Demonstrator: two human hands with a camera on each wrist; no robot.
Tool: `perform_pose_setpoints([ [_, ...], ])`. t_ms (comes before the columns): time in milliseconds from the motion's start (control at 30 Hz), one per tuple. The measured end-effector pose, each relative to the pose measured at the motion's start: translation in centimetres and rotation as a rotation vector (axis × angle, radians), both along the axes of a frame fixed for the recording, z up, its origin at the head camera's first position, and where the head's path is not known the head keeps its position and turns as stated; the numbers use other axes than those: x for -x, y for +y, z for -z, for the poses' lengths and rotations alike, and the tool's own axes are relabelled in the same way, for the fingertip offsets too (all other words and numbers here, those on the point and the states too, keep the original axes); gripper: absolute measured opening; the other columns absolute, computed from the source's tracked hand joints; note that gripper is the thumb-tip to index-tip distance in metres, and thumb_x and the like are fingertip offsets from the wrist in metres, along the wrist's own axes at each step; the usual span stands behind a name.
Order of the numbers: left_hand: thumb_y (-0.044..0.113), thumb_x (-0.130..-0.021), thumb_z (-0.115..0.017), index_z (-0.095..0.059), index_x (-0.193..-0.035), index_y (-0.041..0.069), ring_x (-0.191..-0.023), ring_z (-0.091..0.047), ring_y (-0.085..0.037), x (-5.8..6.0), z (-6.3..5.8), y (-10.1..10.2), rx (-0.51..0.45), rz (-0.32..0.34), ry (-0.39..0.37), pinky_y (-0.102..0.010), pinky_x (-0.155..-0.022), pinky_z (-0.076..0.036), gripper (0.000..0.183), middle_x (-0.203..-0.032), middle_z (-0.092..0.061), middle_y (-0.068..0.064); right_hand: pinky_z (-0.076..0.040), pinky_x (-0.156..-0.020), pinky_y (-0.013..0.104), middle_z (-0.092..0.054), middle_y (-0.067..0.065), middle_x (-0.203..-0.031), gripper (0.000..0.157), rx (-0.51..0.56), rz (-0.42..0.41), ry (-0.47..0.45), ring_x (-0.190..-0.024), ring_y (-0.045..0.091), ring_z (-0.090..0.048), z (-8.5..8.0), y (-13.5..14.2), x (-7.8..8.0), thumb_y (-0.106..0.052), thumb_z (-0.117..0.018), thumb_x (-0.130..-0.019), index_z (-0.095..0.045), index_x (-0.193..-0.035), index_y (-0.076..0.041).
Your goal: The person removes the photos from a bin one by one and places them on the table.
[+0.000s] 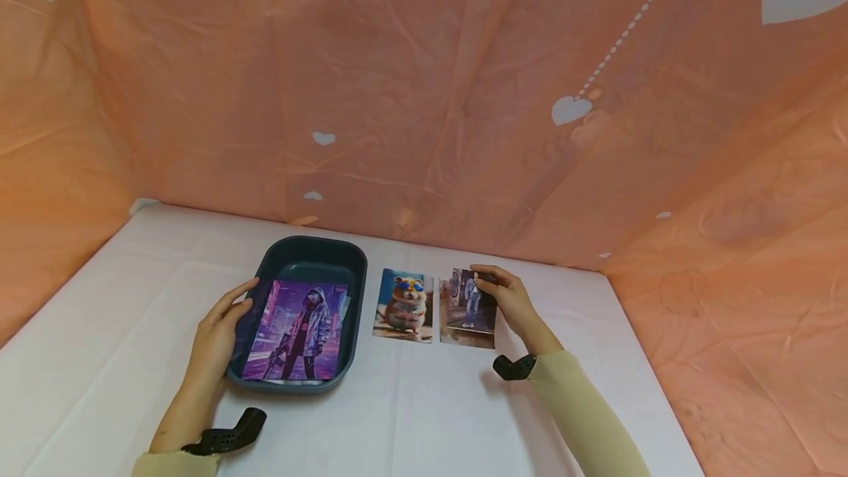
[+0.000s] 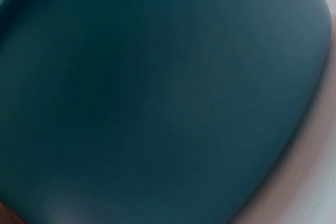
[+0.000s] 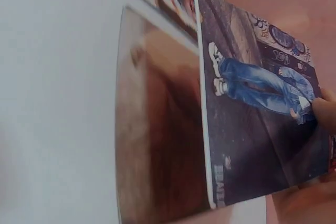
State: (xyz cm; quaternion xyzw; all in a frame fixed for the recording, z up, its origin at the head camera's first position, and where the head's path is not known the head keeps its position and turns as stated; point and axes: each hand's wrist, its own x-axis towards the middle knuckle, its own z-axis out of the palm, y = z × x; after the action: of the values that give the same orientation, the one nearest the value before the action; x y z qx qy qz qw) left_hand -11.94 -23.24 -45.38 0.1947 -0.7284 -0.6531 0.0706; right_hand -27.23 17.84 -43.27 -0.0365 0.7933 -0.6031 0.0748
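Observation:
My left hand [image 1: 221, 330] holds the left rim of a dark teal plastic tub [image 1: 361, 293]; some of its fingers are hidden behind the wall. The tub's outer wall [image 2: 168, 98] fills the left wrist view. Inside the tub, a purple photo card [image 1: 311, 333] of a hooded figure lies over other cards. My right hand [image 1: 510, 300] pinches a photo card [image 3: 252, 103] of a person in denim by its edge. This card is raised at a tilt over a brown photo card [image 1: 467, 338], covering most of it. To their left lies a hamster card [image 1: 405, 308].
A white cloth [image 1: 397, 418] covers the table. Orange sheets [image 1: 397, 79] with white hearts hang close behind it and at both sides. Black wrist bands [image 1: 228, 436] sit on both forearms.

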Motion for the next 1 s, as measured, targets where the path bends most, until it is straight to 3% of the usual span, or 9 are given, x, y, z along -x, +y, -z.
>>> perform_pose_setpoints([
  [200,0.035,-0.103,-0.039,-0.044,-0.145,0.019,-0.102,-0.045,-0.004,0.0,0.0,0.0,0.005,-0.004,0.013,-0.019,-0.086,-0.034,0.045,-0.105,-0.053,0.021,-0.045,-0.081,0.020,-0.064,-0.001,-0.114,0.037,-0.060,0.028,-0.006,-0.092,0.003,-0.057,-0.2,2.4,0.2,-0.009,-0.062,-0.092,-0.059,-0.128,-0.002],
  [433,0.036,-0.103,-0.037,-0.042,-0.146,0.020,-0.104,-0.043,-0.004,0.0,-0.1,-0.1,-0.011,0.001,-0.009,-0.021,-0.089,-0.033,0.046,-0.122,-0.049,0.008,-0.046,-0.082,0.019,-0.063,-0.001,-0.116,0.038,-0.102,0.049,0.001,-0.093,0.000,-0.057,0.1,5.0,0.4,-0.010,-0.062,-0.092,-0.059,-0.129,-0.001],
  [567,0.038,-0.102,-0.039,-0.043,-0.145,0.022,-0.102,-0.045,-0.002,0.0,-0.1,-0.1,-0.026,-0.004,-0.007,-0.018,-0.086,-0.034,0.046,-0.114,-0.051,0.015,-0.045,-0.085,0.020,-0.061,0.008,-0.127,0.038,-0.130,0.073,-0.004,-0.099,0.001,-0.056,0.4,5.9,0.4,-0.010,-0.062,-0.092,-0.058,-0.129,0.001],
  [667,0.038,-0.102,-0.040,-0.044,-0.145,0.023,-0.100,-0.046,-0.002,-0.1,0.0,-0.1,-0.030,-0.003,0.005,-0.016,-0.084,-0.035,0.046,-0.110,-0.051,0.019,-0.044,-0.090,0.024,-0.055,0.016,-0.135,0.039,-0.156,0.080,-0.015,-0.113,0.010,-0.054,0.7,6.4,0.3,-0.011,-0.061,-0.093,-0.057,-0.130,0.000],
  [800,0.040,-0.102,-0.040,-0.043,-0.145,0.024,-0.101,-0.045,-0.002,0.0,0.0,-0.1,-0.024,0.001,0.005,-0.014,-0.084,-0.035,0.046,-0.123,-0.051,0.004,-0.043,-0.093,0.028,-0.050,0.018,-0.140,0.039,-0.190,0.079,-0.030,-0.125,0.024,-0.048,1.1,7.1,0.3,-0.013,-0.059,-0.095,-0.056,-0.132,-0.001],
  [1000,0.039,-0.102,-0.038,-0.042,-0.146,0.023,-0.105,-0.041,-0.001,0.1,-0.1,0.1,-0.018,0.001,-0.009,-0.025,-0.092,-0.031,0.047,-0.139,-0.041,-0.006,-0.042,-0.088,0.023,-0.051,0.018,-0.139,0.039,-0.213,0.091,-0.050,-0.119,0.019,-0.051,1.4,7.7,0.3,-0.012,-0.059,-0.094,-0.056,-0.132,-0.001],
])
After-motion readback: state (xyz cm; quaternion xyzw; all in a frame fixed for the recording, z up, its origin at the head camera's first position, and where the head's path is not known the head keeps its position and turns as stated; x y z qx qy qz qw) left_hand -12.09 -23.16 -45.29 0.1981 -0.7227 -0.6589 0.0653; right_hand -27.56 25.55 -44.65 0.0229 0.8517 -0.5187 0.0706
